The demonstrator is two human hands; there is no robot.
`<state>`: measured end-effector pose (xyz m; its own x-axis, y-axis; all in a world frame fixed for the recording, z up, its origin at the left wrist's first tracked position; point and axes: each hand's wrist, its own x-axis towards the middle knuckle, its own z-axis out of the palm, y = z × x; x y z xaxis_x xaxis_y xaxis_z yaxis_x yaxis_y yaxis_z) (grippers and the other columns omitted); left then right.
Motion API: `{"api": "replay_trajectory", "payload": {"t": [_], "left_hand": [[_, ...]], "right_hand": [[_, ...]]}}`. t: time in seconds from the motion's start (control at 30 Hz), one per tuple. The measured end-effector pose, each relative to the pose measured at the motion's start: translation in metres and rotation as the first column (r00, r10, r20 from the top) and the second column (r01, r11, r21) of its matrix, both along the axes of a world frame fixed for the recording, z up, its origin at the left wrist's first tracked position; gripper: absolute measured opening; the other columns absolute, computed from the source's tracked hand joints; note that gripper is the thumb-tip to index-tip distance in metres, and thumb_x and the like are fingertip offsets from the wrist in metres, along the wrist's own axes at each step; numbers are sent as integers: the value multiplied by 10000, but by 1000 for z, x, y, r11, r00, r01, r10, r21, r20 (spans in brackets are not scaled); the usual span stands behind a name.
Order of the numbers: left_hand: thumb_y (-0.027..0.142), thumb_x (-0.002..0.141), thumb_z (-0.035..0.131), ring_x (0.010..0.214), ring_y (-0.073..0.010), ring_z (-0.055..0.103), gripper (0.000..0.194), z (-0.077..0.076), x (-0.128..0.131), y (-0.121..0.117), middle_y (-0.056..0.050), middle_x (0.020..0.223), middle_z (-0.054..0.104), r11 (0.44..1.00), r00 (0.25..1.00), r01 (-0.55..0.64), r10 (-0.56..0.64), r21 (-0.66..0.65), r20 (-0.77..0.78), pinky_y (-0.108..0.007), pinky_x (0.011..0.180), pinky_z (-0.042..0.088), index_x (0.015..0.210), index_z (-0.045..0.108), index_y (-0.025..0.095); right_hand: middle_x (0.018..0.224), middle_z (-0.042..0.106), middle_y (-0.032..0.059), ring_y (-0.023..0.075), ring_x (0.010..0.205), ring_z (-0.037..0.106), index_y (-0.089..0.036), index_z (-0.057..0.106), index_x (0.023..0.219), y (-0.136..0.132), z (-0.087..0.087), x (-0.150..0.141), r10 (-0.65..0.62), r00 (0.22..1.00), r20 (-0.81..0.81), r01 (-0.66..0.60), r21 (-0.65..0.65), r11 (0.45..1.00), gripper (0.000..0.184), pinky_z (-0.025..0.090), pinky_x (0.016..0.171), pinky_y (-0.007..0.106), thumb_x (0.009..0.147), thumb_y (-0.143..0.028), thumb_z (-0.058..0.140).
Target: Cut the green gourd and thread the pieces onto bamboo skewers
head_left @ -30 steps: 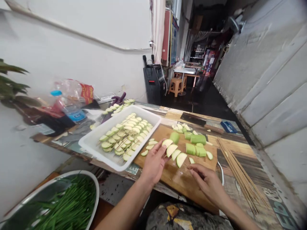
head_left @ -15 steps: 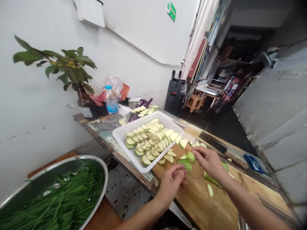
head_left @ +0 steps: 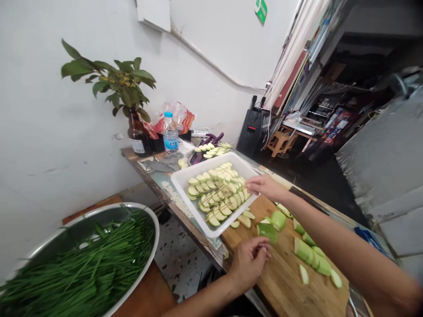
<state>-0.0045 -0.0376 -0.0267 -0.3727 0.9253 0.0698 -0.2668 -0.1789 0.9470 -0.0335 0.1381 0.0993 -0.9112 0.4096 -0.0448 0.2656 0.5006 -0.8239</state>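
My right hand [head_left: 262,187] reaches over the right rim of a white plastic tray [head_left: 180,178], its fingers pinched at the end of a skewer of zucchini slices; the skewer tip is hidden by the fingers. Rows of skewered pale green slices [head_left: 220,215] lie in the tray. Over the near side of the wooden cutting board [head_left: 280,281], my left hand [head_left: 251,259] is loosely closed with nothing visible in it. Just beyond it sit cut green zucchini chunks [head_left: 267,232]. A row of thick cut zucchini [head_left: 312,256] lies on the board under my right forearm.
A steel basin [head_left: 157,229] of green chives [head_left: 99,264] stands at lower left. Behind the tray are a water bottle [head_left: 171,134], a brown bottle with a leafy branch [head_left: 137,134], and purple eggplants [head_left: 214,138]. A black speaker-like case [head_left: 251,127] stands beyond the table.
My right hand has moved from above the board to the tray's right side, bringing the skewered slices into the tray. My left hand stays near the board's edge. The view has shifted.
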Motion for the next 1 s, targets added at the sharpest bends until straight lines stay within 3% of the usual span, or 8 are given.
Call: {"api": "replay_trajectory", "payload": {"t": [0.17,0.3,0.43,0.57,0.67,0.8,1.0], "left_hand": [[198,790,459,701,-137,612,266,2,0,0,-76,859,658,1000,1000,3,-3,2,-19,-257,661,494,994,619,135],[180,775,462,688,-144,615,264,7,-3,-2,-85,837,658,999,999,29,-29,-14,-22,-258,643,495,973,624,116],[187,775,467,692,-130,607,263,7,-3,-2,-75,831,655,999,999,40,-40,-21,-31,-248,664,488,975,625,123],[184,767,476,680,-129,603,259,6,-4,-1,-77,823,656,998,998,57,-57,-26,1,-242,640,484,968,625,118],[195,766,482,678,-133,606,261,7,-5,-1,-81,823,656,996,996,83,-82,-22,25,-244,631,484,970,626,117],[198,760,490,684,-136,606,262,8,-6,-2,-79,832,657,995,995,100,-100,-28,23,-251,650,486,968,635,127],[157,744,479,672,-136,601,263,11,-7,-2,-83,815,658,995,995,99,-99,-26,2,-250,642,484,944,644,112]], "right_hand": [[736,673,24,149,720,574,-154,710,773,30,13,0,223,970,100,-234,113,966,228,420,715,257,686,-350,633],[797,686,41,159,777,590,-162,728,798,43,21,-6,424,880,214,-450,89,889,238,422,760,261,695,-357,638],[796,688,41,154,782,593,-173,734,795,45,23,-25,541,790,289,-576,47,816,238,427,760,255,697,-368,640],[790,681,46,156,788,591,-161,736,788,41,15,-42,584,746,320,-623,25,782,240,430,754,254,678,-360,659],[833,677,47,155,804,589,-155,730,829,44,15,-42,571,757,318,-608,24,793,268,427,764,256,696,-368,638],[864,674,35,149,814,584,-159,720,874,59,35,-29,518,794,318,-555,30,831,303,422,780,259,721,-391,599],[771,685,33,162,753,599,-151,738,797,83,64,-21,510,726,462,-566,-20,824,261,445,719,256,668,-358,645]]}}
